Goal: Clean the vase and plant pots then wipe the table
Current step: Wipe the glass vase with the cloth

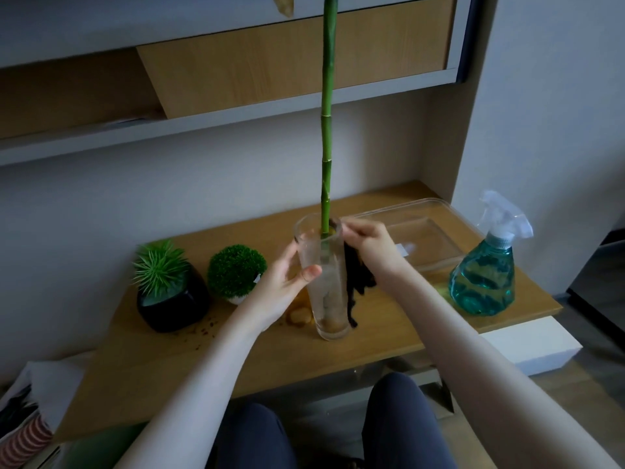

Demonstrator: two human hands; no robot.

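Glass vase [329, 282] upright at table [389, 340] centre, bamboo stalk [327, 130] inside. Left hand [284, 286] curled round it, steadying; right hand [372, 248] presses dark cloth [355, 286] to its side near the rim. Glass looks cloudy, possibly residue. Both plant pots [172, 299] untouched; soil crumbs [203, 330] remain; table unwiped. Early stage.

Left hand [284, 286] grips glass vase [326, 282]; right hand [372, 248] presses dark cloth [358, 282] against it.
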